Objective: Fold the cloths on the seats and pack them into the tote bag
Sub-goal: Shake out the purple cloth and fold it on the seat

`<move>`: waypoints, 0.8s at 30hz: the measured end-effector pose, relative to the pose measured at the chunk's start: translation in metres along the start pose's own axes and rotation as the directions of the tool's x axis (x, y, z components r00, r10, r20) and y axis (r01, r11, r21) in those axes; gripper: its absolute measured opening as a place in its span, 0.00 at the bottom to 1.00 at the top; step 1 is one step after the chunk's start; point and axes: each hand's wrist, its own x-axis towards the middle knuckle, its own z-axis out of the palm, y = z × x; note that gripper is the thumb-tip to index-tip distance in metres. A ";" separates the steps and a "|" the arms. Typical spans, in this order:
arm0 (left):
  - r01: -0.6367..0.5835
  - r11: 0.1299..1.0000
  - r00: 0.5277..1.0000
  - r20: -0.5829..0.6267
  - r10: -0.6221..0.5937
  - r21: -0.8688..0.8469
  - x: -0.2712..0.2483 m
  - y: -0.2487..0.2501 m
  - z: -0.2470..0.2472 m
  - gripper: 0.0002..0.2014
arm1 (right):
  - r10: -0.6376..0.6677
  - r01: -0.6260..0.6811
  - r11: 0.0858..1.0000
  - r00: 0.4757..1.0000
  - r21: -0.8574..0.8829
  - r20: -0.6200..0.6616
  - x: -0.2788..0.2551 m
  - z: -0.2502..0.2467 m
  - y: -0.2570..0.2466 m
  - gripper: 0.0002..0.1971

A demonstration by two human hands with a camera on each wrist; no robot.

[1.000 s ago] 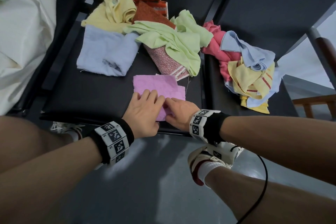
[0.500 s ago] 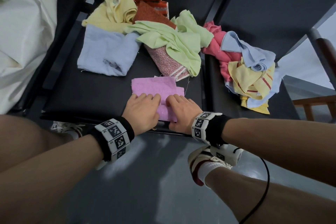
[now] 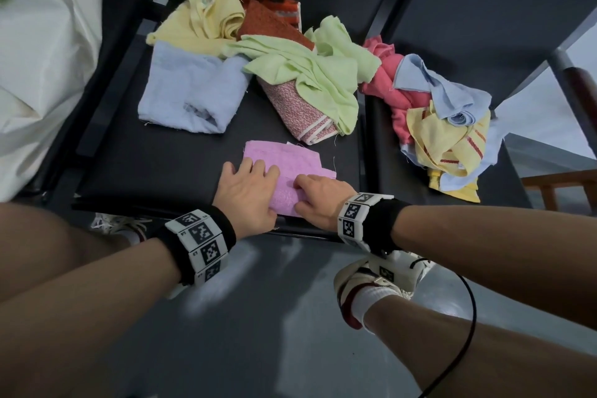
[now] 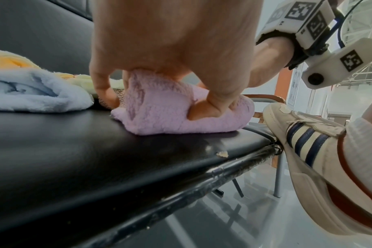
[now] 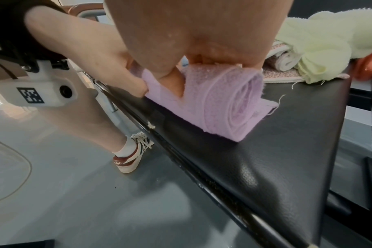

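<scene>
Both of our hands work the pink cloth [image 3: 284,168] at the front edge of the black seat [image 3: 155,168] — the left hand [image 3: 247,194] and right hand [image 3: 318,200] each have a grip curled round its rolled near end. Unfolded cloths lie behind — the tote bag [image 3: 42,74] sits far left.

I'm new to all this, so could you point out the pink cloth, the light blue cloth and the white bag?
pink cloth [image 3: 284,158], head view, flat far part.
light blue cloth [image 3: 190,90], head view, its middle.
white bag [image 3: 45,52], head view, its side.
</scene>
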 end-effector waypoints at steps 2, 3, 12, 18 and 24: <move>0.025 1.000 0.999 0.044 -0.025 -0.001 0.002 0.001 -0.002 0.17 | -0.018 0.018 1.000 0.999 0.001 -0.032 0.000 0.001 0.002 0.23; 0.036 0.999 0.998 0.049 -0.036 0.002 0.003 0.001 -0.003 0.16 | -0.029 0.029 1.000 0.998 -0.007 -0.052 -0.001 0.002 0.003 0.24; 0.092 0.996 0.994 0.065 -0.091 -0.021 0.007 -0.002 -0.007 0.16 | -0.059 0.056 0.998 0.995 -0.030 -0.082 -0.004 0.003 0.007 0.27; 0.155 0.973 0.988 0.003 -0.157 -0.170 0.008 -0.003 -0.008 0.24 | -0.003 0.003 1.000 1.000 -0.011 -0.025 0.002 -0.002 0.007 0.20; 0.050 0.987 0.999 0.024 -0.047 -0.150 0.004 -0.004 -0.007 0.18 | 0.021 -0.021 1.000 1.000 -0.004 0.023 0.003 -0.002 0.009 0.19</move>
